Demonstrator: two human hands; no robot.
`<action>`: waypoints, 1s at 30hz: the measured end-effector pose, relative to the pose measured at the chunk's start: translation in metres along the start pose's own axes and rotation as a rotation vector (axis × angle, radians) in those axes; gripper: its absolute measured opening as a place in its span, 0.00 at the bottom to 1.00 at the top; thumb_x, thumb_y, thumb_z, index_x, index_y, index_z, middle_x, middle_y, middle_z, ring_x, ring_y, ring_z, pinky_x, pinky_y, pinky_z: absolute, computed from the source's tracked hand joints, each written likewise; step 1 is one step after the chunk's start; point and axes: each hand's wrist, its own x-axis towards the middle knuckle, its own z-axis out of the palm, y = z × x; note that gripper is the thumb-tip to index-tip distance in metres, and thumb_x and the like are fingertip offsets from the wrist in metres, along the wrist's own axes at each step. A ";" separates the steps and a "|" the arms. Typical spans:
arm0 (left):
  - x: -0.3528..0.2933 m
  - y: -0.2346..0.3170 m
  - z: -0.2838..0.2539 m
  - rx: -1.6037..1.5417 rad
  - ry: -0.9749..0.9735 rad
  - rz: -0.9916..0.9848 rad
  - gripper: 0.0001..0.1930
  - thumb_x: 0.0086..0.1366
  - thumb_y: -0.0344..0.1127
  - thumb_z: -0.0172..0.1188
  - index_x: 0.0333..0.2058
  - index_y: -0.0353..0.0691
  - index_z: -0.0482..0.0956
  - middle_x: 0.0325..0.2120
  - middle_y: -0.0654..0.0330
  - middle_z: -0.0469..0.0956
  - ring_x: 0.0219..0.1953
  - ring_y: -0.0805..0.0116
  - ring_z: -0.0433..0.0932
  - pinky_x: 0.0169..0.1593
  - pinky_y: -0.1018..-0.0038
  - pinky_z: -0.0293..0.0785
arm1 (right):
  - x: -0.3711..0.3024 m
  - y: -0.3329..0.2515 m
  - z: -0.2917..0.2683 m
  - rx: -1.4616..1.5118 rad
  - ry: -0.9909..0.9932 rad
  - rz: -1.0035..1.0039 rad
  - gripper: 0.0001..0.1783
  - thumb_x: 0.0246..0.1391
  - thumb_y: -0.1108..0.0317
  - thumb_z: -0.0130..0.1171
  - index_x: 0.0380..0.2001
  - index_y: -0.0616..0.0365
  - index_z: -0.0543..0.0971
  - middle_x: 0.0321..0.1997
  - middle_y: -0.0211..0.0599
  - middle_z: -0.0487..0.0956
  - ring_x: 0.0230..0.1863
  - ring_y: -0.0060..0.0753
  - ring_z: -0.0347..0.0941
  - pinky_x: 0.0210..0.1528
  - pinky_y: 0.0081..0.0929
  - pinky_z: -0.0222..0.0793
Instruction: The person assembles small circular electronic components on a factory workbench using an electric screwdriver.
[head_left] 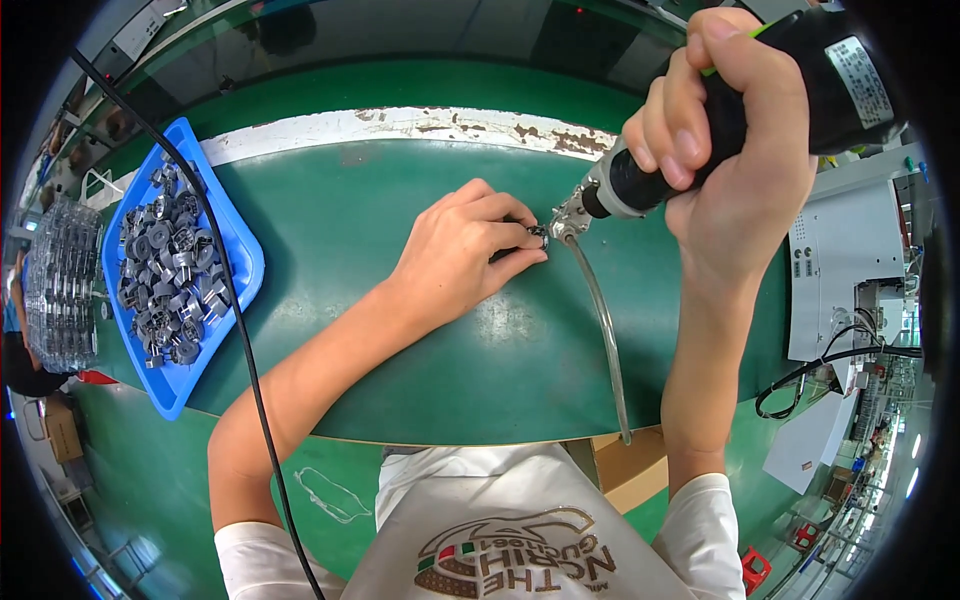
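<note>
The left hand (465,245) pinches a small dark part (540,234) above the worktop (340,200). The right hand (735,130) is wrapped round a black power tool (815,75) slanting down-left, its metal nose (572,211) just right of the part; whether they touch is unclear.

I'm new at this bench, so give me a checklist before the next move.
1. Left hand pinching the small dark part: ok.
2. Right hand gripping the black power tool: ok.
3. Metal tool head touching the part: cannot tell; they're close.
4. Translucent tube away from both hands: ok.
5. Grey parts in the blue tray: ok.
6. Black cable off the tray: cannot tell; it crosses in view.
</note>
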 end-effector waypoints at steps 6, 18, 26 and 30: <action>0.000 0.000 0.001 -0.002 0.005 0.000 0.07 0.54 0.34 0.75 0.31 0.41 0.90 0.37 0.65 0.85 0.38 0.64 0.79 0.41 0.68 0.80 | -0.008 -0.009 0.023 -0.111 0.211 -0.012 0.14 0.64 0.67 0.53 0.23 0.55 0.69 0.09 0.25 0.65 0.07 0.17 0.56 0.11 0.17 0.58; 0.000 0.002 0.000 -0.027 0.002 -0.020 0.06 0.53 0.33 0.75 0.30 0.40 0.90 0.37 0.64 0.85 0.38 0.63 0.79 0.41 0.68 0.80 | 0.001 -0.004 0.027 -0.041 0.182 0.091 0.16 0.63 0.69 0.53 0.19 0.54 0.68 0.09 0.25 0.64 0.07 0.18 0.55 0.11 0.21 0.56; -0.001 0.002 -0.003 -0.032 -0.011 -0.019 0.07 0.53 0.32 0.75 0.30 0.39 0.89 0.37 0.63 0.85 0.38 0.63 0.79 0.40 0.68 0.80 | -0.006 -0.005 0.032 -0.098 0.243 0.083 0.16 0.63 0.68 0.53 0.19 0.53 0.69 0.09 0.23 0.64 0.06 0.17 0.56 0.11 0.19 0.58; 0.004 0.002 0.001 -0.013 0.002 0.033 0.06 0.53 0.32 0.75 0.29 0.40 0.88 0.35 0.65 0.84 0.38 0.63 0.79 0.40 0.68 0.79 | 0.017 -0.021 -0.041 0.237 -0.336 -0.093 0.17 0.69 0.62 0.44 0.43 0.66 0.75 0.16 0.24 0.60 0.15 0.19 0.54 0.26 0.23 0.59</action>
